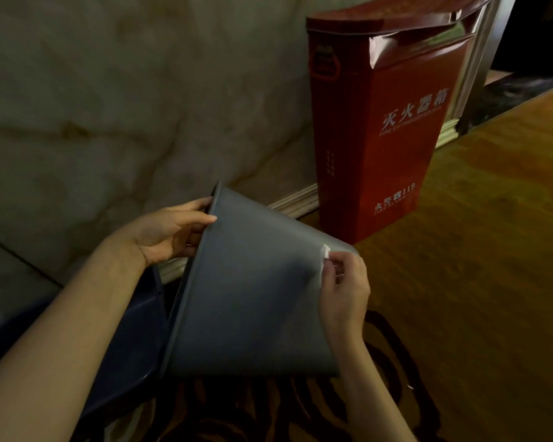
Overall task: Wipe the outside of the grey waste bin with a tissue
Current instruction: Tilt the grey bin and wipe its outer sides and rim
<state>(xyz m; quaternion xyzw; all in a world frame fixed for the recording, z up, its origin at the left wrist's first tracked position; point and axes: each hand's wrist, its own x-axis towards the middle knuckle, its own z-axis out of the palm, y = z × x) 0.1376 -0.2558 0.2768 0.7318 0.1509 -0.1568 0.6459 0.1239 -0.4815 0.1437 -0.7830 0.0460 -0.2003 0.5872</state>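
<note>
The grey waste bin (253, 298) lies tipped on its side in front of me, its open rim to the left and its base to the right. My left hand (170, 234) grips the rim at the upper left, fingers curled over the edge. My right hand (344, 288) pinches a small white tissue (327, 255) and presses it against the bin's outer wall near the base. Most of the tissue is hidden by my fingers.
A tall red fire extinguisher box (387, 122) stands just behind the bin against the marble wall (109, 106). A dark blue object (131, 346) lies under my left forearm. Yellowish floor (492, 250) stretches to the right; a dark patterned rug (396, 393) lies below.
</note>
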